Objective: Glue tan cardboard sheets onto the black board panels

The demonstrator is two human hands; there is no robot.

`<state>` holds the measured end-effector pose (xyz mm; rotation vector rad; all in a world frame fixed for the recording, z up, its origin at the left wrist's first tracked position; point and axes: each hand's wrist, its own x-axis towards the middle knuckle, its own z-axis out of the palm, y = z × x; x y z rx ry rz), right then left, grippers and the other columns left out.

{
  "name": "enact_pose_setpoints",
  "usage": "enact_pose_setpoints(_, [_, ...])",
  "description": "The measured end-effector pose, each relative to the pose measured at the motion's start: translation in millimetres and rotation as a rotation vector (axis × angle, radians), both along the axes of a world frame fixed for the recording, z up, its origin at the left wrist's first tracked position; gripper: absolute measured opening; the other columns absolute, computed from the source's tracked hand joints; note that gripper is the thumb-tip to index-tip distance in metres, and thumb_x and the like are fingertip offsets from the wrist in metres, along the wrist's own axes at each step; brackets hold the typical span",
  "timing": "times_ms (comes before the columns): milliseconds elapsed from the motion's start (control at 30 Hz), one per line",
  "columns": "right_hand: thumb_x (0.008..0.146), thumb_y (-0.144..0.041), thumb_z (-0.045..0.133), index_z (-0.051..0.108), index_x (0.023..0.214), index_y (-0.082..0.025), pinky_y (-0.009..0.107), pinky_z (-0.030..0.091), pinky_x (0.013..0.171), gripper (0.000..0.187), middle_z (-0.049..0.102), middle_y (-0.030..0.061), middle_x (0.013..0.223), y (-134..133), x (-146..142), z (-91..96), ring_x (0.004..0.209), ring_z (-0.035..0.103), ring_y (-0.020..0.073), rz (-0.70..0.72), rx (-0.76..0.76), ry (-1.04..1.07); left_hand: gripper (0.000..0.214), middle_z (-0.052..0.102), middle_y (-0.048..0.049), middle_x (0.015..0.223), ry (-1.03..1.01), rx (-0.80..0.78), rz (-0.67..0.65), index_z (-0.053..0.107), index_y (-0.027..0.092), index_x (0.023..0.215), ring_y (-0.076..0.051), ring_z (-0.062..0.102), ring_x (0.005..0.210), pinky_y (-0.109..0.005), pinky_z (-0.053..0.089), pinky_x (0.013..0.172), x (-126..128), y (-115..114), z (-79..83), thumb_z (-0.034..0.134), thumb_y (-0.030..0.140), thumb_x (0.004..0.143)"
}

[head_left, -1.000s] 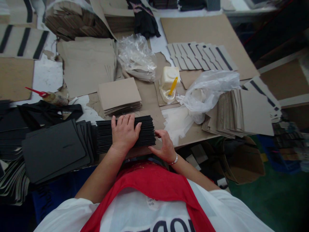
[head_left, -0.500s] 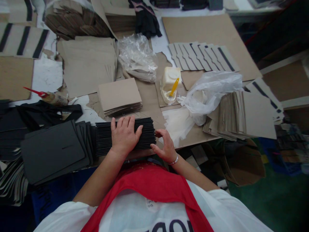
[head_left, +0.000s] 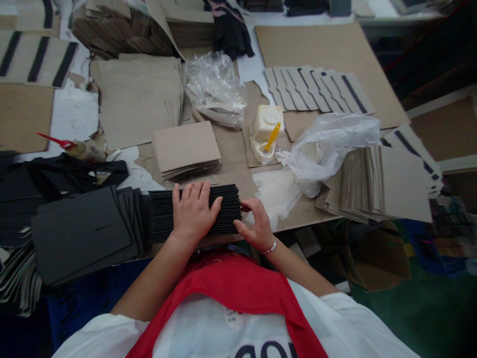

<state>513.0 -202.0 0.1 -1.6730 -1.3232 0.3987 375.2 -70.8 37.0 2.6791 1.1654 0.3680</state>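
Observation:
A thick stack of black card sheets (head_left: 161, 214) stands on edge at the near side of the table. My left hand (head_left: 194, 211) lies flat on top of the stack, fingers stretched out and pressing down. My right hand (head_left: 256, 224) is at the stack's right end, thumb and fingers curled against the end of the sheets. Left of the stack lies a fanned pile of larger black boards (head_left: 80, 231).
A pile of square grey cards (head_left: 185, 147) lies just behind the stack. A white glue tub with a yellow spatula (head_left: 265, 130), plastic bags (head_left: 328, 144), a red-tipped glue bottle (head_left: 76, 148) and several heaps of grey board (head_left: 383, 184) crowd the table.
The hands stay on the black stack. My right hand's fingers have shifted slightly against its right end. The camera has drifted a little.

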Motion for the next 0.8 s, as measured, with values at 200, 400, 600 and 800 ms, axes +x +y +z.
enact_pose_setpoints(200, [0.078, -0.033, 0.060, 0.048, 0.107, -0.022, 0.036, 0.050, 0.074, 0.033, 0.052, 0.0071, 0.099, 7, 3, 6.7, 0.089, 0.052, 0.0190, -0.017, 0.007, -0.003, 0.051, 0.057, -0.0150, 0.125, 0.000, -0.031, 0.009, 0.052, 0.016, 0.128, -0.031, 0.046, 0.119, -0.055, 0.017, 0.109, 1, 1, 0.3, 0.043, 0.045, 0.086])
enact_pose_setpoints(400, [0.078, -0.035, 0.060, 0.046, 0.109, -0.023, 0.034, 0.050, 0.072, 0.036, 0.053, 0.0049, 0.097, 10, 3, 3.4, 0.082, 0.053, 0.0165, -0.031, 0.002, 0.045, 0.051, 0.057, -0.0149, 0.125, 0.014, -0.004, 0.000, 0.052, 0.016, 0.128, -0.030, 0.048, 0.117, -0.055, 0.019, 0.108, 1, 2, -0.5, 0.043, 0.045, 0.086])
enact_pose_setpoints(600, [0.078, -0.035, 0.059, 0.047, 0.111, -0.023, 0.036, 0.050, 0.073, 0.037, 0.054, 0.0063, 0.100, 12, 5, 0.3, 0.086, 0.053, 0.0183, -0.019, 0.003, 0.010, 0.051, 0.057, -0.0143, 0.126, 0.020, -0.004, 0.000, 0.051, 0.017, 0.128, -0.031, 0.047, 0.118, -0.055, 0.017, 0.108, 2, 4, -0.7, 0.044, 0.044, 0.086])
enact_pose_setpoints(800, [0.078, -0.034, 0.060, 0.047, 0.112, -0.022, 0.035, 0.051, 0.072, 0.038, 0.054, 0.0056, 0.097, 15, 6, 0.7, 0.084, 0.054, 0.0174, -0.027, 0.010, 0.030, 0.052, 0.057, -0.0146, 0.126, 0.018, -0.011, 0.001, 0.051, 0.016, 0.128, -0.031, 0.047, 0.118, -0.054, 0.017, 0.109, 2, 5, -1.2, 0.043, 0.045, 0.086])
